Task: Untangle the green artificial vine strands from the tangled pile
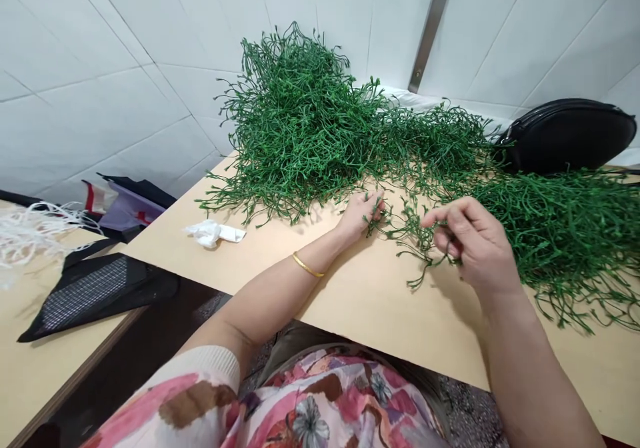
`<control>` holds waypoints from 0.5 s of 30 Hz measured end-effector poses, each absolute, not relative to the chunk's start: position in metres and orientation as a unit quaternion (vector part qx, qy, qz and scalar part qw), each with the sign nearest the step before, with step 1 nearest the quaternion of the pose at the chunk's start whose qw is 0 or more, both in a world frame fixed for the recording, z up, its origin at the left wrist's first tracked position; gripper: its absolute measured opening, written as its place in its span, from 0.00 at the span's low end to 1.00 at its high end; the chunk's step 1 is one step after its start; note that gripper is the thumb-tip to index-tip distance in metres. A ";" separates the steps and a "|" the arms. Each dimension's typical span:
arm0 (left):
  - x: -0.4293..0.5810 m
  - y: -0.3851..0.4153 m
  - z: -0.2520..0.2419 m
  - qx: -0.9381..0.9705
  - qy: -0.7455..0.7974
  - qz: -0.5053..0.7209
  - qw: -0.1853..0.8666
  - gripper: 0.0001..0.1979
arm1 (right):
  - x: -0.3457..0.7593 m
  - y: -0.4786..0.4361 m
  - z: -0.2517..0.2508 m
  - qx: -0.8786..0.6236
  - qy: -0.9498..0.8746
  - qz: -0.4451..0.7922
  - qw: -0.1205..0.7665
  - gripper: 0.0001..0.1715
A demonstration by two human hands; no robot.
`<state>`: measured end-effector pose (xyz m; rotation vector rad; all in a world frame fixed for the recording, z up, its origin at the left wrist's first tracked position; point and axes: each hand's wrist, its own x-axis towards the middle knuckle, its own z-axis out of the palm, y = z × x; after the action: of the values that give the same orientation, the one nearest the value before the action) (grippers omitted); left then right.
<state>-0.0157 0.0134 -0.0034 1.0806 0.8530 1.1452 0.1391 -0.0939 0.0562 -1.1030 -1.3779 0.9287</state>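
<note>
Thin green artificial plant stems with forked tips lie in a tall pile (300, 121) at the back of the table (350, 295), with a lower heap (575, 228) at the right. My left hand (361, 216) rests low over the table in front of the tall pile, its fingers closed on green stems. To its right, my right hand (475, 238) is raised a little, thumb and fingers pinched on a green stem. A loose cluster of stems (413, 228) spreads between my two hands. How many stems each hand holds is hidden by the fingers.
A black bag (570, 135) stands against the tiled wall at the right. Crumpled white tissue (207, 233) lies left of my left arm. On a second table at the left are white strands (35, 235) and a black mesh piece (90, 291). A metal bracket (430, 35) is fixed to the wall.
</note>
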 end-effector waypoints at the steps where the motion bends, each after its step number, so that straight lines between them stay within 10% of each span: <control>1: -0.019 0.014 -0.003 0.460 0.377 0.511 0.620 0.19 | 0.143 -0.097 0.059 -0.466 -0.559 0.384 0.569 0.12; 9: -0.035 0.029 0.001 0.391 0.403 0.599 0.571 0.17 | 0.200 -0.105 0.108 -0.542 -0.543 -0.007 0.642 0.10; 15: -0.032 0.024 0.002 0.392 0.396 0.593 0.581 0.17 | 0.285 -0.064 0.122 -0.785 -0.574 -0.123 0.197 0.39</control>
<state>-0.0318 0.0244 0.0022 0.9170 0.9258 1.3845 0.2846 -0.0644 0.1217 -2.1980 -1.6064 -0.3448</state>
